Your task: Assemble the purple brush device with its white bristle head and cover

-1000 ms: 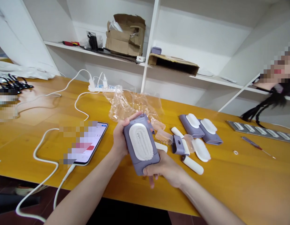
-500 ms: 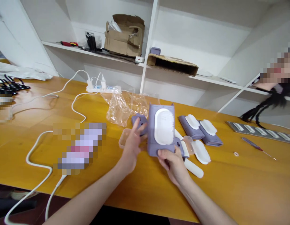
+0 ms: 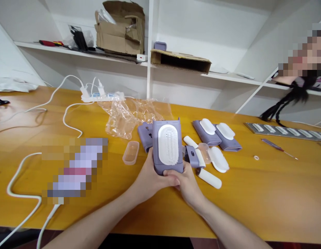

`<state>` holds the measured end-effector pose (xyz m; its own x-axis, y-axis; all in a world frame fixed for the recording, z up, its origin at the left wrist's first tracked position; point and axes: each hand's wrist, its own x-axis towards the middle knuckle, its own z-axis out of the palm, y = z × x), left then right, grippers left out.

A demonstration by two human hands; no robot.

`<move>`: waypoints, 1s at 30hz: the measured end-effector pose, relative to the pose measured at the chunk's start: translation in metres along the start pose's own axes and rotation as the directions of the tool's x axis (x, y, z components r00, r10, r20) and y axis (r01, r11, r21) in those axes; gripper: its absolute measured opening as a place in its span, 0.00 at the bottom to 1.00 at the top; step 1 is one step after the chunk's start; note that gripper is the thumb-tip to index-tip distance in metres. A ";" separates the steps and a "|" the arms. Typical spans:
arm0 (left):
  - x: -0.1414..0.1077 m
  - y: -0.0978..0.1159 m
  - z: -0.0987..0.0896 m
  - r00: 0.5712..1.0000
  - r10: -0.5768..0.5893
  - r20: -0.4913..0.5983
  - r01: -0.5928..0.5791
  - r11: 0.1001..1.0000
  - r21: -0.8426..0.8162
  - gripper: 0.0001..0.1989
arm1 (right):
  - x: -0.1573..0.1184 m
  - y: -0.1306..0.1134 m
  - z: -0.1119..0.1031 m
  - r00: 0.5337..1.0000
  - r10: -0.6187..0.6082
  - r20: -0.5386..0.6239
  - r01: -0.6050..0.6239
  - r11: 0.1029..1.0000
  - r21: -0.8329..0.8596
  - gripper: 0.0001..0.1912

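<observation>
Both my hands grip a purple plastic casing [image 3: 155,138], held upright above the table's near middle. Its front carries a white oval pad [image 3: 168,145] with a rough, bristly-looking face. My left hand [image 3: 152,176] closes around the lower left side, thumb across the bottom. My right hand [image 3: 185,181] holds the lower right corner, its thumb meeting the left one. Behind the casing to the left lies another purple part [image 3: 145,135] with dark cutouts. Just right of it are a small purple piece [image 3: 193,155], a white rounded strip [image 3: 209,178] and a loose white oval pad [image 3: 219,159].
Two purple casings [image 3: 205,136] with white pads lie right of centre. A screwdriver [image 3: 273,143], a small ring [image 3: 256,157] and a metal strip [image 3: 282,130] lie farther right. On the left are a clear tray [image 3: 130,152], plastic wrap [image 3: 121,121], a blurred phone [image 3: 77,169] and white cables.
My left hand has come in from the left and now holds the casing alongside my right hand. The casing sits slightly lower and more left in view; the whole view has shifted too.
</observation>
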<state>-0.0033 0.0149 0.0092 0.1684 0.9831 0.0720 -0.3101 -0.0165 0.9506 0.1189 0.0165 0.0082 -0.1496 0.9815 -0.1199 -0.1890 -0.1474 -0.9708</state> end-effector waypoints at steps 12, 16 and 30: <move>-0.007 -0.001 0.005 0.999 0.024 -0.043 -0.028 0.994 -0.108 0.26 | -0.005 0.016 -0.003 0.991 -0.137 0.008 0.135 0.984 0.117 0.12; -0.004 0.000 0.001 0.999 -0.047 -0.004 0.046 0.989 -0.144 0.28 | -0.002 0.009 -0.003 0.988 -0.153 0.000 0.153 0.986 0.074 0.16; 0.019 0.008 -0.017 0.932 -0.022 0.361 0.195 0.872 -0.450 0.28 | -0.008 -0.013 0.000 0.955 0.190 0.229 -0.213 0.974 0.082 0.11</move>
<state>-0.0182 0.0364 0.0131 0.5014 0.8513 0.1549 -0.6583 0.2591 0.7068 0.1229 0.0104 0.0218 -0.4012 0.8810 -0.2509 -0.2321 -0.3627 -0.9025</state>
